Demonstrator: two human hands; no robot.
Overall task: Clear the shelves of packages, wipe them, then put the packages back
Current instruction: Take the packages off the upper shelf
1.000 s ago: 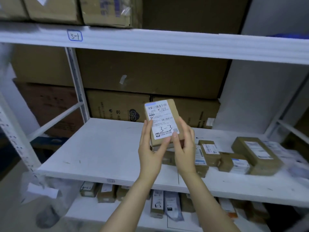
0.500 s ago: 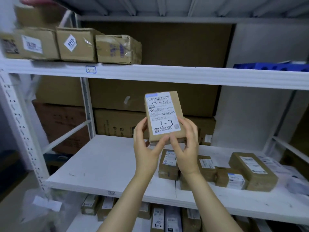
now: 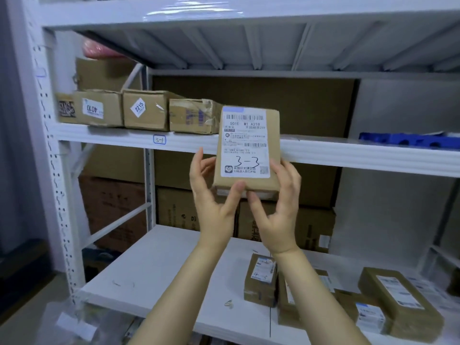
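Holding the labelled package (image 3: 249, 150) upright at frame centre, the left hand (image 3: 214, 195) and right hand (image 3: 281, 207) pinch only its lower end; such a low fingertip grip could let it tip forward and fall onto the lower shelf (image 3: 161, 270).

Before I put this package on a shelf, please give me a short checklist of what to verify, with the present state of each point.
1. Grip is secure: ok. The left hand and the right hand both hold the lower end of the package, with the thumbs in front.
2. Label is readable: ok. It faces the camera and is marked 3-3 by hand.
3. Shelf tag matches: not ok. The shelf tag ends in 1, not 3-3.
4. Free room on the upper shelf: ok. Nothing shows between the taped box and the blue tray.
5. Shelf is already wiped: cannot tell.
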